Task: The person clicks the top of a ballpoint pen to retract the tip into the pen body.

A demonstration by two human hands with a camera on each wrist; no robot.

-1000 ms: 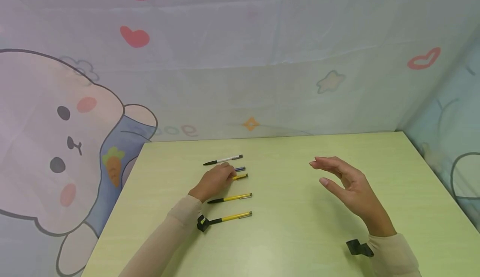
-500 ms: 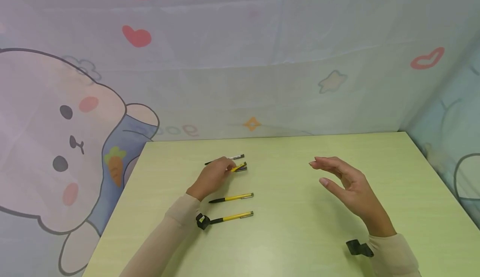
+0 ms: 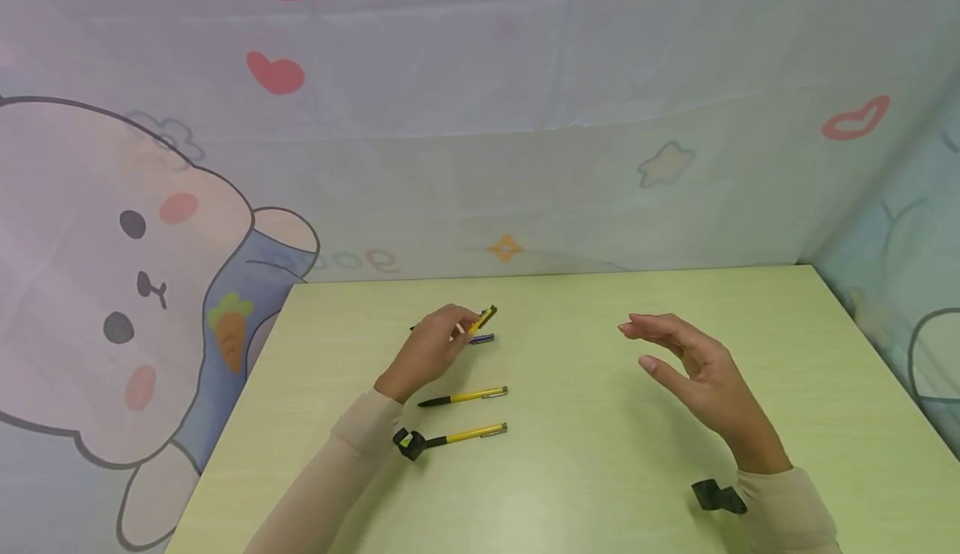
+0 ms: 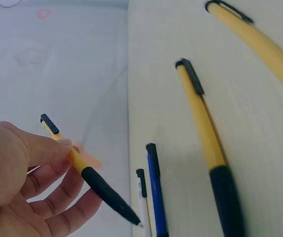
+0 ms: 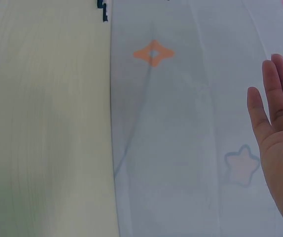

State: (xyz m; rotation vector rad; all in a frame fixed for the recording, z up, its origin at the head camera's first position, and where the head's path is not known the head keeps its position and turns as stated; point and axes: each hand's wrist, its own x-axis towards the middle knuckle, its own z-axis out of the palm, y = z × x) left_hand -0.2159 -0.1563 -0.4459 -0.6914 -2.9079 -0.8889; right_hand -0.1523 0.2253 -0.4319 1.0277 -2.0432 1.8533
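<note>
My left hand (image 3: pixel 431 347) pinches a yellow pen (image 4: pixel 76 159) between thumb and fingers, raised over the table, its black grip and tip slanting down in the left wrist view. Beneath it lie a blue pen (image 4: pixel 156 192) and a white pen (image 4: pixel 142 202), side by side; in the head view the hand hides most of both. Two more yellow pens, a middle one (image 3: pixel 480 394) and a near one (image 3: pixel 472 433), lie nearer my body. Off to the right, my right hand (image 3: pixel 693 375) hovers above the table with relaxed fingers, holding nothing.
The pale yellow-green table (image 3: pixel 577 454) ends at a printed cloth backdrop (image 3: pixel 465 121) along its far edge. A black wrist camera (image 3: pixel 409 444) on the left sleeve overlaps the near yellow pen's tip in the head view.
My left hand has lifted the yellow pen from beside the blue one, moved slightly away from me, and tilted the pen's clip end up. The right hand has stayed still.
</note>
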